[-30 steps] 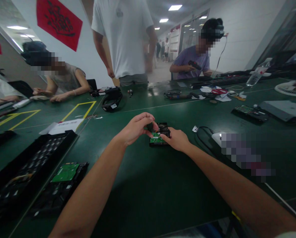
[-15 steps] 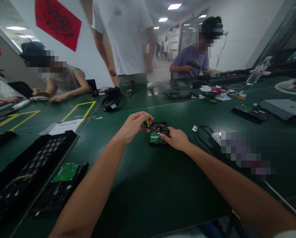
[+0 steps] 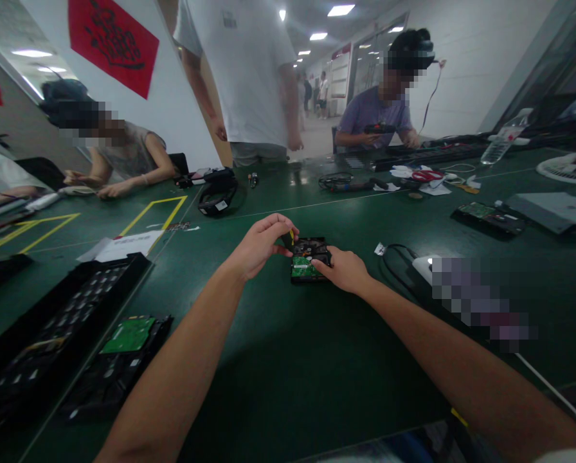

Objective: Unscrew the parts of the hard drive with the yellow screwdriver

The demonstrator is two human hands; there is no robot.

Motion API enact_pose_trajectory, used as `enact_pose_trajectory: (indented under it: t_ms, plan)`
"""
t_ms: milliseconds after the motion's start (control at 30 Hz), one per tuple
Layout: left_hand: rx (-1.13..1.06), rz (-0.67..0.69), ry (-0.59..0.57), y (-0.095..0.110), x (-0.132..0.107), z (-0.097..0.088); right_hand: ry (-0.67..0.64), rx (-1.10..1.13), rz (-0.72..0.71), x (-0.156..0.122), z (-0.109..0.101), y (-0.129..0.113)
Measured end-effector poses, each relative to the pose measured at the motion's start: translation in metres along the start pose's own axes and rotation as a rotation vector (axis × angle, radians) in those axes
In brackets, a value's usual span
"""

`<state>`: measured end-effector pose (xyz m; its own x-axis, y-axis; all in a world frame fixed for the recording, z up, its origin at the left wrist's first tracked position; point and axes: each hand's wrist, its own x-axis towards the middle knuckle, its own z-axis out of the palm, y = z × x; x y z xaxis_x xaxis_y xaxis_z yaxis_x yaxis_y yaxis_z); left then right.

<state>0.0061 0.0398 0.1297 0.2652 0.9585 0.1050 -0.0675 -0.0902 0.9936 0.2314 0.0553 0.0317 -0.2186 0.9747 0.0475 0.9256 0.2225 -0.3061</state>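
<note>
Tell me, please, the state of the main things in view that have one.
Tool: held, tip unclear.
Left hand: grip closed on it.
Middle device: flat, green board upward.
Right hand: grip holding its right side.
Left device: flat, green board upward.
Bottle: apparently standing.
Ceiling lights: lit.

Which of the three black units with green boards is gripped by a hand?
The middle unit: the right hand grips its right edge. The left unit and the right unit lie with no hand on them.
</note>
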Motion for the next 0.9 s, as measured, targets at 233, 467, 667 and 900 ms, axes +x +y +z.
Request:
enact_pose_trajectory:
  t_ms: [233, 467, 667, 900]
  plan:
    - [0.083, 0.006, -0.059, -0.0001, 0.0002, -0.0022, -0.015, 0.018, 0.003, -0.001, -0.0024, -0.0015]
    - [-0.089, -0.046, -0.058, -0.0042, 0.0001, 0.005, 0.003, 0.01, -0.009, -0.0012, -0.0027, -0.0021]
    - [0.004, -0.007, -0.03, 0.0001, -0.0005, 0.0016, -0.014, 0.005, 0.016, -0.0001, -0.0011, -0.0011]
    - [0.131, 0.021, -0.055, 0.0019, -0.0003, -0.0017, -0.006, 0.009, 0.001, -0.0005, -0.0029, -0.0014]
